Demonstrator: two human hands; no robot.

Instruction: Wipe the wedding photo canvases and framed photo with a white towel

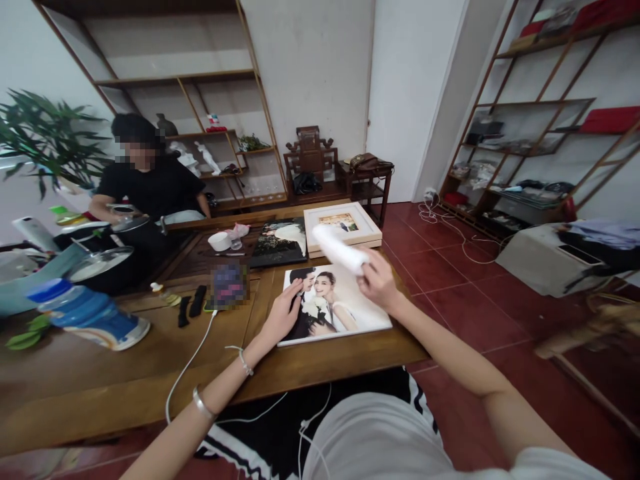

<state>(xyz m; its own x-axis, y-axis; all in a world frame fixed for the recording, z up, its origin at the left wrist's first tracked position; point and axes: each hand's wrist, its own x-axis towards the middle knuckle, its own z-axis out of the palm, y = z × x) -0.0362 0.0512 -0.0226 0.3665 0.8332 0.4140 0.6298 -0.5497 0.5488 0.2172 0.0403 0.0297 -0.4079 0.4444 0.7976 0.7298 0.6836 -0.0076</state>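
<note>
A wedding photo panel [333, 308] showing a couple lies flat on the wooden table near its right end. My left hand [284, 312] rests on the panel's left side, its fingers stretched out. In my right hand [376, 280] is one end of a white roll-shaped thing [338, 249], blurred, which slants up and left above the panel's far edge; I cannot tell what kind it is. Just behind the panel sit a pale framed picture [313, 223] and a dark photo panel [277, 257].
Across the table [240, 367] a person [150, 180] in black sits behind pots [100, 263]. A blue-and-white bottle [93, 320], a small oil bottle [166, 294], a white cup [219, 241] and a charging cable [193, 360] are on the left. Shelves [540, 103] stand right.
</note>
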